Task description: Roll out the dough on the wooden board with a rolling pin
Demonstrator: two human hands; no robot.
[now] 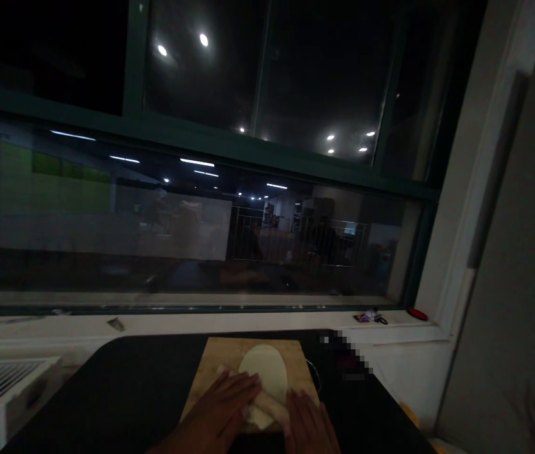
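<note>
A pale rolling pin (271, 405) lies slantwise across a flat oval sheet of dough (267, 366) on a wooden cutting board (208, 356). My left hand (229, 400) rests over the pin's left part, its fingers stretched out, and the pin's tip shows beyond them. At the pin's right end, my right hand (307, 419) lies with fingers extended forward and its palm down. Part of the dough sticks out on the near side of the pin, between my hands. Both palms hide what is under them.
The board sits on a black table (139, 372) with a rounded far corner. A white windowsill (248, 323) runs behind it, with a red round object (417, 314) and small items (368, 316) on it. A white vented unit (7, 384) stands at left. A dark window rises behind.
</note>
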